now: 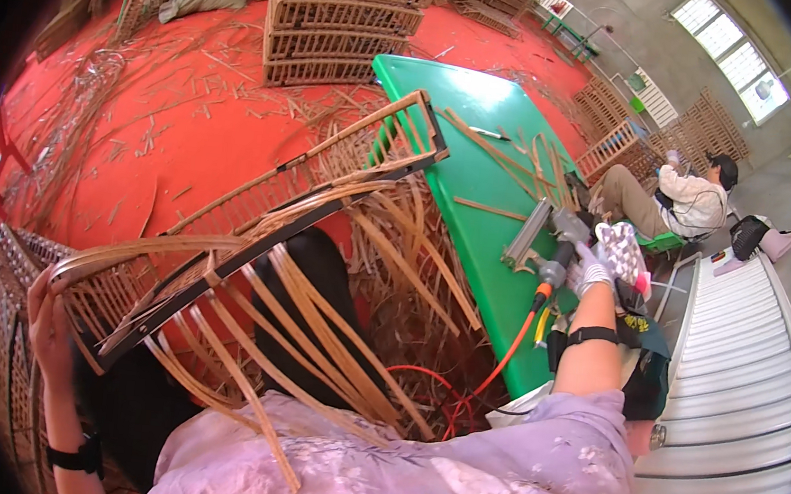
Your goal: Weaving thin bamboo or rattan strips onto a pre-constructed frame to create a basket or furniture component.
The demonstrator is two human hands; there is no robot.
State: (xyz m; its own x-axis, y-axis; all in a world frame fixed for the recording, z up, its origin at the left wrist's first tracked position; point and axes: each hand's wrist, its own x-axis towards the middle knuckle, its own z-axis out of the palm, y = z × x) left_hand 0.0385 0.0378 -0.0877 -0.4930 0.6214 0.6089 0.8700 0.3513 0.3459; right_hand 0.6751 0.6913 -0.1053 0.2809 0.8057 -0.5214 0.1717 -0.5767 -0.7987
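Observation:
A long bamboo crate (297, 180), edged with a dark strip and trailing loose bamboo strips (312, 325), lies tilted across my lap. My left hand (47, 320) grips its near left end, its fingers partly hidden behind the bent strips. On the right, my right hand (593, 269), in a pale glove, is closed at the black handle of an air staple gun (562, 255). The gun is at the right side of the green table (476, 198), with an orange hose (511, 349) running from it. A checkered cloth (618, 249) is just beyond that hand.
Loose bamboo strips (542, 161) and a pen (489, 133) lie on the table. Crates (346, 18) are stacked behind on the red floor (206, 134), which is littered with scraps. A co-worker (691, 195) sits at the far right, beyond a white slatted surface (733, 403).

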